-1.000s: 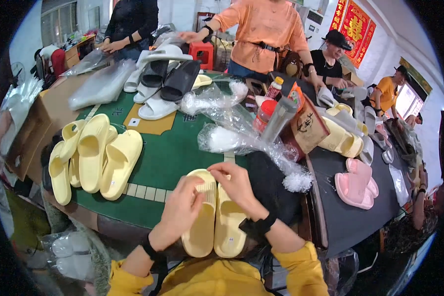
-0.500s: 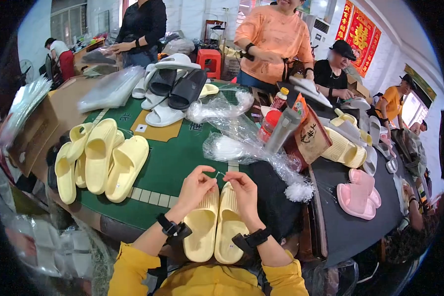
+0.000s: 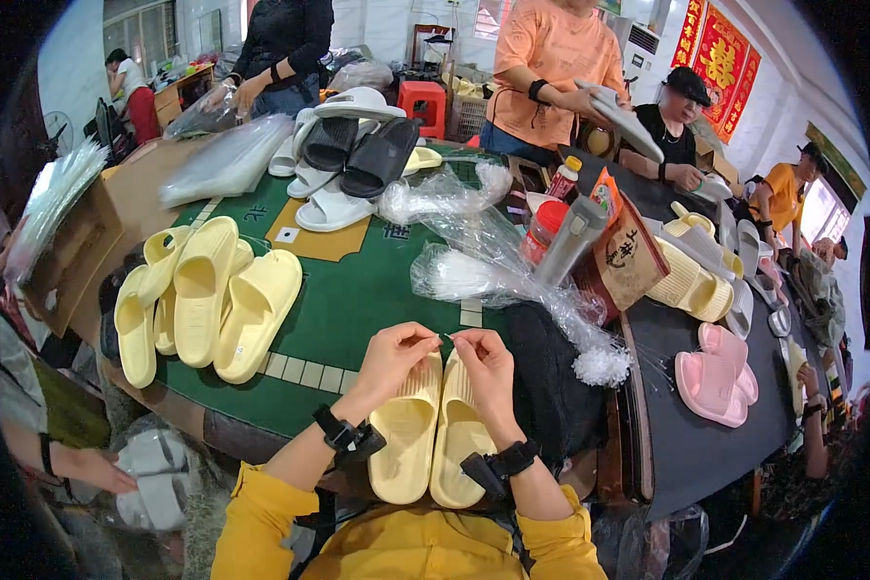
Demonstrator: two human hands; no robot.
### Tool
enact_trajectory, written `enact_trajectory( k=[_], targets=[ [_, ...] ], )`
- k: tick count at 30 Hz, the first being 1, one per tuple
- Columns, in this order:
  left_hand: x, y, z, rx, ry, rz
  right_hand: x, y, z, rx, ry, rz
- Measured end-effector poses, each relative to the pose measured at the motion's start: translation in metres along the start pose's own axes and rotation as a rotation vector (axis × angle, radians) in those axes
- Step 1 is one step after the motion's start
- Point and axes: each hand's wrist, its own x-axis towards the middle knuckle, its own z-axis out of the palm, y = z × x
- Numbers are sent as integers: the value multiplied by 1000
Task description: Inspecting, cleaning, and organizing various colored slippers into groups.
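A pair of pale yellow slippers lies side by side at the table's front edge, toes away from me. Above their straps, my left hand pinches one end of a thin, whitish plastic strand. My right hand pinches it from the other side, with the fingertips close together. The strand is too fine to make out fully, and whether it passes through the slippers is hidden. Each wrist wears a black strap with a small device. To the left stand more yellow slippers, leaning together.
Beyond my hands, a plastic bag of white strands lies beside a grey flask and a red-lidded jar. White and black slippers are piled farther back. Pink slippers sit at right. Several people work around the table.
My fingertips have drawn closer together over the slippers, still pinching the strand. The view has shifted slightly. At lower left, another person's hand now holds grey-white slippers.
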Motion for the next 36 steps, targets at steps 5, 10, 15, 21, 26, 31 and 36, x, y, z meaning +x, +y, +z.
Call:
enact_trajectory(
  k=[5,10,15,21,26,31,36],
  targets=[
    [0,-2,1,-33,22,-9,-2,-7,3,-186,-9,-50],
    [-1,-2,-2,15,7,2,-5,-27,9,-287,6,-47],
    [-1,0,-1,20,-6,-2,-5,-23,8,-302,11,-48],
    [-2,1,-2,-19,-40,2,-4,-24,8,-297,13,-38],
    [-2,-1,-2,-16,-62,15,-5,-23,9,-297,-1,-39],
    [-3,3,-1,-42,-72,-5,-5,-22,8,-262,11,-17],
    [1,0,-6,-19,-166,-10,-4,-15,8,-244,-46,-63]
  ],
)
